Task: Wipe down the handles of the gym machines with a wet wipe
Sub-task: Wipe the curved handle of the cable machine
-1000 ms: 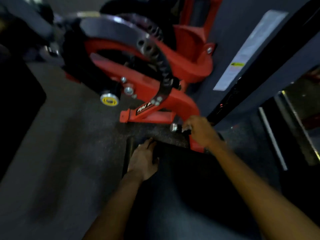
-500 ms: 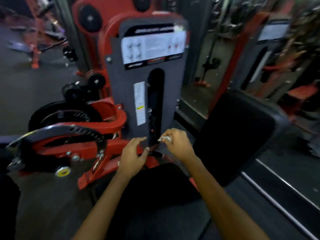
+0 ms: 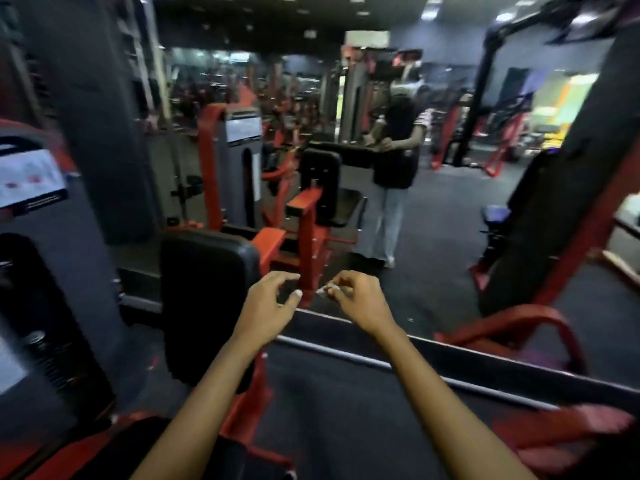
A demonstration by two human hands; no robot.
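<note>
Both hands are raised side by side at centre, apart from each other. The right hand [image 3: 360,301] pinches a wipe [image 3: 325,290], which points toward the left hand [image 3: 267,306]. A back pad [image 3: 207,299] stands upright just left of the left hand. A weight stack housing [image 3: 52,306] stands at far left, beside the pad. A mirror [image 3: 415,168] runs behind the hands, its lower rail [image 3: 450,355] passing beneath the wrists. A curved frame [image 3: 512,323] lies right of the hands. A standing person [image 3: 394,174] shows in the mirror, above the right hand.

Wall mirror [image 3: 450,209], black back pad [image 3: 207,292]
</note>
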